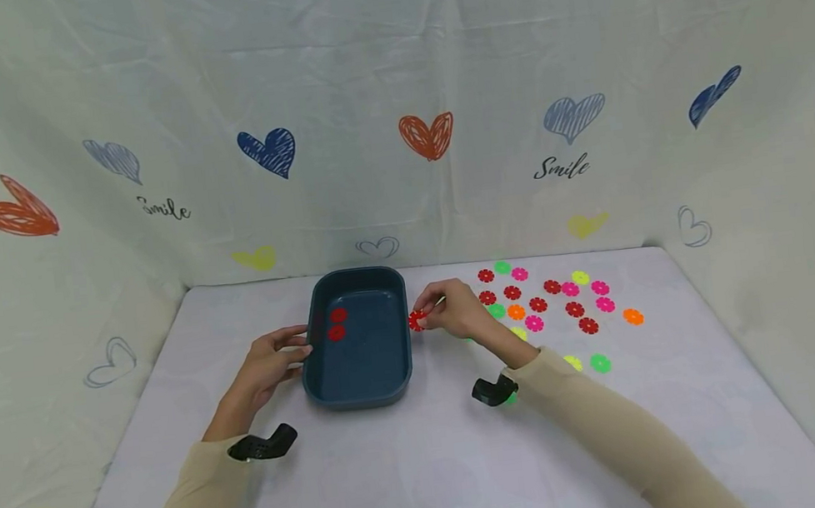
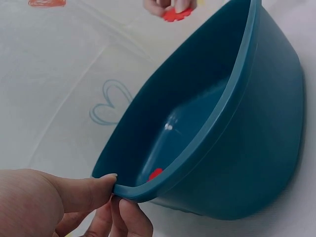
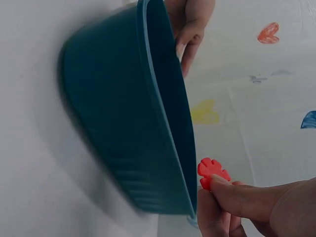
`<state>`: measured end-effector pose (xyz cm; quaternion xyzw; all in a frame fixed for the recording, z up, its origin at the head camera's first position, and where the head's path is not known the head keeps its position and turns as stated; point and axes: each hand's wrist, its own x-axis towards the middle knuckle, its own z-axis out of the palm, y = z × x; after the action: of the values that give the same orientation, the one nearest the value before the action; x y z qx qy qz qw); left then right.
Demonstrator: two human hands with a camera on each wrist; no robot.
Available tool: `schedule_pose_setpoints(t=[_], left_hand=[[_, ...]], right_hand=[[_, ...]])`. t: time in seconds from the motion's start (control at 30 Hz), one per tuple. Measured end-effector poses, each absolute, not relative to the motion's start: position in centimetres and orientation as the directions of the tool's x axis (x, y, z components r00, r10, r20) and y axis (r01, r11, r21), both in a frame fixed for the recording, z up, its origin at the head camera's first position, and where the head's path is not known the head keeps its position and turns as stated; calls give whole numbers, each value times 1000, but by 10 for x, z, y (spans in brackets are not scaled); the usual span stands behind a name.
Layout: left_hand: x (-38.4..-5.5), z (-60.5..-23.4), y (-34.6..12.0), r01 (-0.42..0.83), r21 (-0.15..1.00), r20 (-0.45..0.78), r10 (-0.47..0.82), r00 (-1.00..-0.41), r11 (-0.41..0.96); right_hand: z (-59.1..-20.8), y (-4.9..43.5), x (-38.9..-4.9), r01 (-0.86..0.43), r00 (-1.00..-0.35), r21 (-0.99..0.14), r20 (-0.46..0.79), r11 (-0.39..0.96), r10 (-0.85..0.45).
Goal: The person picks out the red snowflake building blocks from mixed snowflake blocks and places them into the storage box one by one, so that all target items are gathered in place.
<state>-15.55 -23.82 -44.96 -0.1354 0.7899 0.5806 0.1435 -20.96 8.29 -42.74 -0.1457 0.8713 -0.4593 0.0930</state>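
Note:
A dark teal plastic tub (image 1: 361,402) stands on the table with two red notched discs (image 1: 337,324) on its bottom. At the tub's left side, my left hand (image 1: 266,366) pinches the rim between thumb and fingers, as the left wrist view shows closely. My right hand (image 1: 455,309) pinches a red flower-shaped disc (image 3: 211,173) between thumb and fingertips. That disc is just beside the tub's right rim in the head view, outside the tub. Fingers hide part of the held disc.
Loose notched discs in red, pink, green, yellow and orange lie to the right, such as an orange disc (image 1: 633,317) and a green disc (image 1: 600,364). Some are partly hidden by the right forearm. A white curtain (image 1: 355,59) with printed hearts hangs behind the table.

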Motion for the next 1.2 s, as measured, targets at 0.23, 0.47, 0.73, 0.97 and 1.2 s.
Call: schedule_pose_setpoints(t=[0.23,0.47,0.73,0.97,1.2], left_hand=[[-156,-450,-238,-380,880,-381,-54,-923,286],[-156,-449,-238,-374,883,-376,-51,-925,282],[-155,-448,-238,-380,883,-381,-52,-923,276],[-155,-449,-239,-384,883,-385,-51,-922,269],[-156,-449,-239,-378,889,-378,-50,-924,259]], right_hand=[[-427,61,-211,-187,-917,-841,-37,508,-397],[-430,40,-214,-228,-893,-831,-30,507,-450],[-430,20,-216,-232,-881,-824,-49,518,-471],[-429,6,-220,-251,-870,-814,-47,524,-490],[-427,-8,-223,-245,-860,-802,-80,545,-505]])
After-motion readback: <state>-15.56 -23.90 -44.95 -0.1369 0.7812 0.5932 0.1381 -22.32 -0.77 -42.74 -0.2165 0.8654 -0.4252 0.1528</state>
